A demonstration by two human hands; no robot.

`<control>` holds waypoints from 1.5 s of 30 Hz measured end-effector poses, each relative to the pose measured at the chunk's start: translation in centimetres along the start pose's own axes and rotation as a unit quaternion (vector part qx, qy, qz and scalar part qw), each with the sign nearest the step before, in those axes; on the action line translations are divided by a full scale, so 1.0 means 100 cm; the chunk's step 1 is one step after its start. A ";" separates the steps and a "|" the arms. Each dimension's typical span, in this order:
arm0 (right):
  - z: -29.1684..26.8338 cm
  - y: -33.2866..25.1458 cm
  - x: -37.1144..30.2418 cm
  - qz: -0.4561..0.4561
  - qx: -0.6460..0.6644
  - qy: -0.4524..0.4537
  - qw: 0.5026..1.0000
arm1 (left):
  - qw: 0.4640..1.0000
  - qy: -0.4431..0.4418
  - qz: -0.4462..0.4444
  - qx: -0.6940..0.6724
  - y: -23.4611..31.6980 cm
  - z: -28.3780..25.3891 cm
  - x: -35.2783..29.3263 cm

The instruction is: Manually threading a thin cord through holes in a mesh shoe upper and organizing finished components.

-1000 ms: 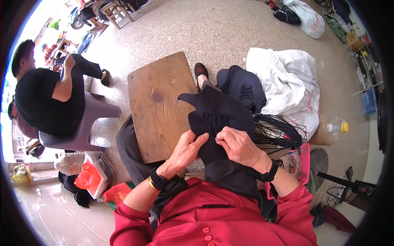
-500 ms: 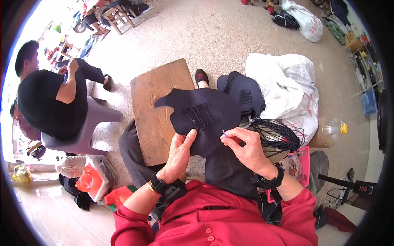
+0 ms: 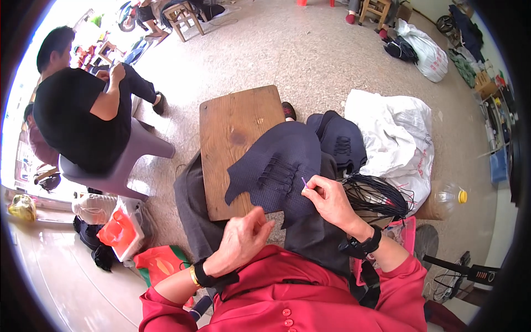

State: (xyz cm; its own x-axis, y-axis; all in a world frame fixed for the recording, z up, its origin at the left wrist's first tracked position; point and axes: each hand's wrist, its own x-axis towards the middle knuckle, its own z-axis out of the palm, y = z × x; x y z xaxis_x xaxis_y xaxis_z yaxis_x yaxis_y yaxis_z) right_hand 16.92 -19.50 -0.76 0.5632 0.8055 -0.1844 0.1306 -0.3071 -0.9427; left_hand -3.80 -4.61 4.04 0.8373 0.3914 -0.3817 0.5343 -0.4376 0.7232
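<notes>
A dark navy knitted shoe upper point(image 3: 279, 166), laid flat and threaded with rows of black lace, rests over my lap and the near part of a wooden board point(image 3: 235, 119). My right hand point(image 3: 334, 203) pinches a thin purple stick-like tool point(image 3: 303, 181) between thumb and fingers, its tip over the upper's right side. Most of the tool is hidden by the fingers. My left hand point(image 3: 243, 239) is off the upper, close to my body, with its fingers curled together. Whether anything is in them does not show.
More dark uppers point(image 3: 342, 141) lie right of the board, beside a white sack point(image 3: 392, 144). A black lace bundle point(image 3: 379, 195) hangs near a pink basket point(image 3: 408, 235). A plastic bottle point(image 3: 447, 195) stands farther right. Someone sits on a purple stool point(image 3: 124, 160) at left.
My left hand has let go of the upper and drawn back toward my body, its fingers curling. The upper now lies flatter and turned slightly. My right hand keeps its pinch. The view has shifted.
</notes>
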 end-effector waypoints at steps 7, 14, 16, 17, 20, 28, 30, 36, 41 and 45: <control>0.009 -0.014 0.008 -0.148 -0.131 0.038 0.980 | 0.940 0.218 0.252 0.078 -0.031 -0.020 0.043; 0.009 -0.011 0.010 -0.161 -0.169 0.071 0.970 | 0.946 0.212 0.237 0.065 -0.041 -0.018 0.053; 0.010 -0.011 0.010 -0.157 -0.181 0.073 0.968 | 0.949 0.212 0.226 0.051 -0.041 -0.018 0.054; 0.010 -0.011 0.010 -0.156 -0.181 0.072 0.968 | 0.949 0.216 0.225 0.052 -0.040 -0.019 0.054; 0.008 -0.010 0.010 -0.141 -0.184 0.078 0.970 | 0.953 0.210 0.215 0.036 -0.038 -0.021 0.058; 0.009 -0.009 0.014 -0.207 -0.211 0.131 0.946 | 0.950 0.203 0.231 0.049 -0.036 -0.024 0.072; 0.010 -0.008 0.015 -0.194 -0.200 0.128 0.952 | 0.953 0.193 0.231 0.043 -0.036 -0.025 0.075; 0.010 -0.006 0.018 -0.175 -0.182 0.120 0.960 | 0.956 0.156 0.238 0.075 -0.039 -0.031 0.083; 0.010 -0.004 0.019 -0.167 -0.175 0.121 0.963 | 0.953 0.161 0.252 0.053 -0.042 -0.032 0.087; 0.010 -0.003 0.020 -0.171 -0.172 0.124 0.962 | 0.958 0.134 0.252 0.017 -0.046 -0.037 0.082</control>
State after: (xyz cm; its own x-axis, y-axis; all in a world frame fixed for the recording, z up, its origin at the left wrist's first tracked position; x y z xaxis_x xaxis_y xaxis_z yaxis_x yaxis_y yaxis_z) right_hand 17.17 -17.33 -1.16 0.6107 0.7572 0.2318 0.5807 -0.2292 -0.7812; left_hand 0.16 3.65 -0.32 0.9323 0.3162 0.1757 0.0777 -0.6495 0.7564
